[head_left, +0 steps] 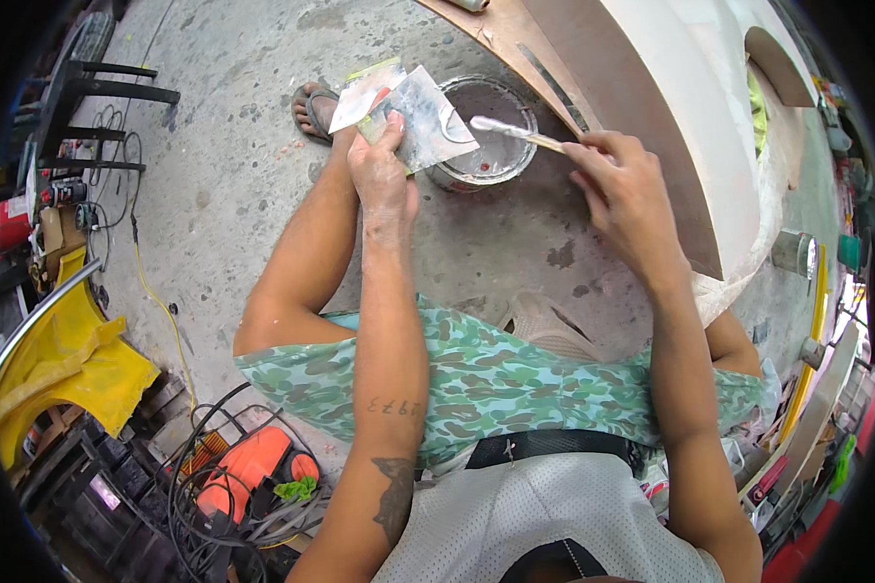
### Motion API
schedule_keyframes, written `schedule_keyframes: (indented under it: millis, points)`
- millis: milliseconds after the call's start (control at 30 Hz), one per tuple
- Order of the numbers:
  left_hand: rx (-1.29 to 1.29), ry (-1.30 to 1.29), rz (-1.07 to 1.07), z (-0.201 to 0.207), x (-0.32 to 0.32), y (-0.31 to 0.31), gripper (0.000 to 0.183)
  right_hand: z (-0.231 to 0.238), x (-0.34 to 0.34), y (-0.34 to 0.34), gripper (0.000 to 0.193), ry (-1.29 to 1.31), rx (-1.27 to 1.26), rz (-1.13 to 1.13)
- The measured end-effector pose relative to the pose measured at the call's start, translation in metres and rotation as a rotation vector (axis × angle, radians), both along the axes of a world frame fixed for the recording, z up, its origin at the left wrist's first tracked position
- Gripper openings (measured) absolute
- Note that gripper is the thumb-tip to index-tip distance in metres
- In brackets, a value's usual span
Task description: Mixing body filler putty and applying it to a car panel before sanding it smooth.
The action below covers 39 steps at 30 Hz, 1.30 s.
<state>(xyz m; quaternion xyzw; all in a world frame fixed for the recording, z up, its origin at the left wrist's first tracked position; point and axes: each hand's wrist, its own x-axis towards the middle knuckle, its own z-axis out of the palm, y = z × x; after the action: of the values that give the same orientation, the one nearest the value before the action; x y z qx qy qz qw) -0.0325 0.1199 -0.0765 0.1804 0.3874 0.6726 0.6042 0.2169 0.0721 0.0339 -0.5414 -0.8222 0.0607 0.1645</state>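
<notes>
My left hand (383, 173) is closed on a flat square mixing plate (426, 134) smeared with white and grey paste, thumb pressed on top. A second whitish flat piece (367, 95) with a yellow-green edge sticks out beside it, partly covered. My right hand (634, 199) pinches a thin pale stick (542, 142), its far end coated with white paste. That coated end hangs over an open round can (481, 181), near the plate's right corner and apart from it. The can's rim is crusted, and greyish paste lies inside.
A large curved pale body panel (642, 87) fills the upper right. On the left stand a black chair (92, 87) and a yellow panel (68, 374). An orange power tool (248, 471) lies among tangled black cables at lower left. My sandalled foot (316, 112) rests beside the plate.
</notes>
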Motion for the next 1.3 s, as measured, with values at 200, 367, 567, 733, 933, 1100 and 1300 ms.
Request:
schedule_keyframes:
  millis: [200,367,567,733,933,1100,1300]
  points:
    - [-0.043,0.027,0.004,0.002,-0.001,-0.003,0.040,-0.006,-0.019,0.010,0.027,0.178,0.019,-0.069]
    - [-0.078,0.037,0.014,0.000,-0.003,-0.004,0.040,-0.011,-0.039,0.044,0.027,0.206,-0.029,-0.243]
    - [-0.093,0.055,-0.109,-0.002,0.002,-0.008,0.036,-0.071,-0.023,0.061,0.035,-0.116,0.094,-0.237]
    - [-0.160,0.058,-0.191,0.005,0.002,-0.013,0.032,-0.083,-0.006,0.037,0.040,0.015,0.186,-0.229]
    - [-0.152,0.040,-0.239,0.008,0.001,-0.013,0.030,-0.051,-0.009,0.002,0.053,0.402,-0.063,-0.381]
    - [-0.130,-0.030,-0.363,0.018,0.005,-0.017,0.032,-0.037,-0.006,-0.028,0.058,0.887,-0.431,-0.523]
    - [-0.081,0.034,-0.659,0.020,0.007,-0.036,0.030,-0.035,-0.002,-0.049,0.037,0.995,-0.577,-0.362]
